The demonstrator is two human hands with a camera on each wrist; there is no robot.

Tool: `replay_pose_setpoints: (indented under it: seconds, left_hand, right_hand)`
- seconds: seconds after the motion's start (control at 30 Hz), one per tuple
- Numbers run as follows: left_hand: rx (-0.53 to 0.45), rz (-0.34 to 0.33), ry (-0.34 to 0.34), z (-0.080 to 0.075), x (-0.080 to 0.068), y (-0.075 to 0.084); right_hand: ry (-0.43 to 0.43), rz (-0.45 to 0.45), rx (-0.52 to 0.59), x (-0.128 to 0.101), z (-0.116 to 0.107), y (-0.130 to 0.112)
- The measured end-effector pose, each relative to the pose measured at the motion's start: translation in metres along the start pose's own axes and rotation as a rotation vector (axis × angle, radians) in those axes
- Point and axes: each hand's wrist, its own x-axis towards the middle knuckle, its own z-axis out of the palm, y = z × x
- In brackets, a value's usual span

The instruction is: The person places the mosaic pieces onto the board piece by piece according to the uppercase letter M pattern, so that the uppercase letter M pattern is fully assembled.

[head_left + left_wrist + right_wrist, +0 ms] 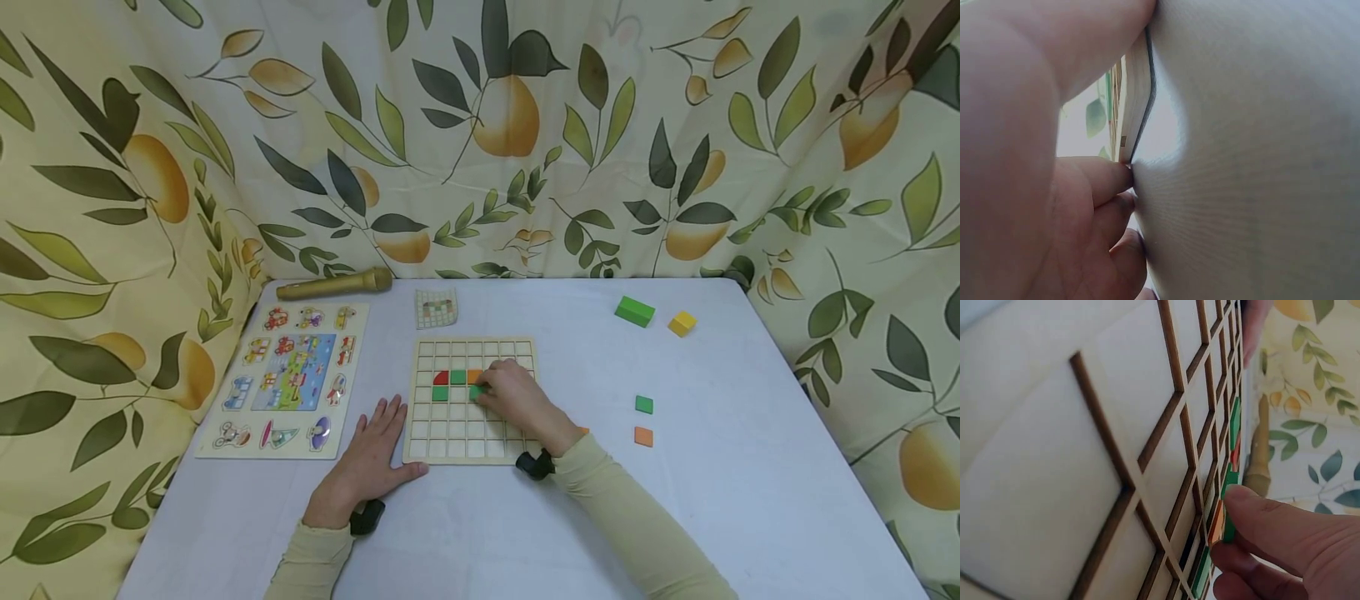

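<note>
Currently: one thin green square tile [1229, 528], likely light, stiff, best held by edges, at pale wooden grid board [440, 433]; right hand [519, 398] pinching it; left hand [367, 461] spread at board's corner

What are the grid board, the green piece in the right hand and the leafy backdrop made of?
The grid board looks like bare, matt wood: pale, with dark brown, scorched-looking edges on the grid strips. The green piece looks smooth and evenly coloured: painted wood or plastic, I can't tell. The leafy backdrop seems to be matt printed cloth, judging by its soft folds.
</note>
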Motion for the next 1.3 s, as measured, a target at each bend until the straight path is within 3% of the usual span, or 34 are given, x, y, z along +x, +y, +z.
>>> replay_pose_setpoints:
  seconds: [0.5,0.7,0.93,1.3]
  left_hand:
    - [-0.009,-0.006,0.002,0.001,0.0,-0.001]
    - [-0.01,-0.003,-0.001,0.002,0.0,-0.002]
    - [-0.008,-0.007,0.0,0.004,0.001,-0.002]
    - [0.006,-0.016,0.0,0.004,0.001,-0.002]
  right_hand:
    - [0.009,0.002,-0.023,0.002,0.008,0.0]
    - [0.013,0.008,0.057,-0.004,0.003,0.004]
    - [0.021,0.093,0.093,-0.025,-0.011,0.025]
    - [0.094,0.252,0.103,-0.079,-0.044,0.077]
